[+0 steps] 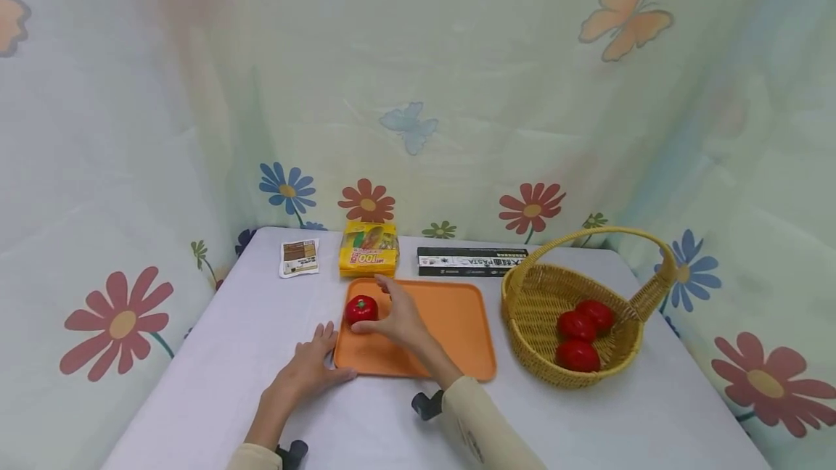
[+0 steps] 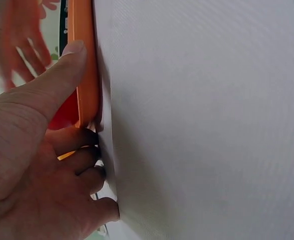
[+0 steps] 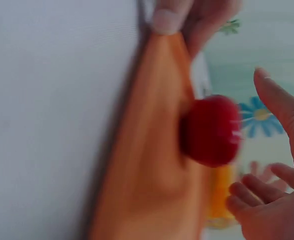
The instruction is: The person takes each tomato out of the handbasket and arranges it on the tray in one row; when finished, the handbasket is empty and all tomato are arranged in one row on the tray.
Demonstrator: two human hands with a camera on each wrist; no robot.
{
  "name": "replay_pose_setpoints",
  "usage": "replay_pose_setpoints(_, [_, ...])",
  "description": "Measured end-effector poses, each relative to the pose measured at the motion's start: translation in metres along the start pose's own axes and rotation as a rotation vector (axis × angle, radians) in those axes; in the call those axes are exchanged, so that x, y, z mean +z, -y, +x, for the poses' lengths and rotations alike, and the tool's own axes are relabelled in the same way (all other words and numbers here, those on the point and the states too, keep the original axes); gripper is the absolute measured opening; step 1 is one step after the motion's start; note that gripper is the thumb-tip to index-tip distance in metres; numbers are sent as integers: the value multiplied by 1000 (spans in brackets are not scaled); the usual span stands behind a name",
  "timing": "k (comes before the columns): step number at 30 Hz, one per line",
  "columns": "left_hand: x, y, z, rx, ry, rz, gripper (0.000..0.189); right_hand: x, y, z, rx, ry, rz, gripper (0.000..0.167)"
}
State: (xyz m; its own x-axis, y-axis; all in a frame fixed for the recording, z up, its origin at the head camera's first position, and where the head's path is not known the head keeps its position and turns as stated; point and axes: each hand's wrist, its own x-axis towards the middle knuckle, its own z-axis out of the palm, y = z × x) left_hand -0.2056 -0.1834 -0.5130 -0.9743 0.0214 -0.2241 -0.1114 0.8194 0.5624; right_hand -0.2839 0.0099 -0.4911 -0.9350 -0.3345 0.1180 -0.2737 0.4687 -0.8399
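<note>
- One orange tray (image 1: 457, 310), the landmark here, on a white-covered table (image 1: 366, 423).
- Red fruit (image 1: 361, 310), green stem patch on top: sits on the tray, toward its left end, nearer the far edge than the near one.
- Right hand (image 1: 398, 318): over the tray's left half, just beside the red fruit. Thumb and fingers spread wide, nothing gripped; the right wrist view shows a gap between hand and fruit.
- Left hand (image 1: 310, 368): at the tray's near left corner. Thumb on the near edge, fingers along the left side, corner held between them.
- Wicker basket (image 1: 538, 299): right of the tray, near it, tall arched handle. Three red items (image 1: 578, 355) grouped inside, in the right part.
- Yellow packet (image 1: 368, 249): just beyond the tray's far edge, left end.
- Dark box (image 1: 470, 262), marked PASTA: beyond the tray's far edge, toward the right, lying lengthwise.
- Small sachet (image 1: 300, 258): beyond the tray and off to its left.
- Flowered backdrop (image 1: 313, 129): behind everything, well past the tray.
</note>
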Motion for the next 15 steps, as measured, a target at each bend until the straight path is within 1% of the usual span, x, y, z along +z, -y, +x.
replay_pose_setpoints(2, [-2,1,-2,2,-1,4,99,-22,10,-13,-59,21,-4,81])
replay_pose_setpoints(4, [-4,1,-3,12,0,5,98,-50,20,-30,-135,58,-6,64])
replay_pose_setpoints(6, [-5,2,-4,20,1,8,99,-84,28,-49,-218,88,-16,43])
replay_pose_setpoints(8, [-7,2,-4,23,3,9,100,-121,33,-69,-270,101,-27,27])
replay_pose_setpoints(9, [-8,2,-5,25,3,14,99,-140,34,-78,-283,105,-42,22])
replay_pose_setpoints(10, [-8,3,-4,23,5,19,101,-160,32,-85,-285,110,-63,19])
replay_pose_setpoints(12, [-9,4,-4,16,8,30,103,-199,24,-96,-237,95,-100,15])
replay_pose_setpoints(13, [-9,4,-4,13,11,31,103,-217,15,-100,-192,71,-112,15])
replay_pose_setpoints(14, [-9,5,-4,12,13,31,103,-234,5,-102,-148,30,-142,17])
replay_pose_setpoints(15, [-8,5,-3,9,17,30,103,-249,-7,-103,-88,-26,-184,24])
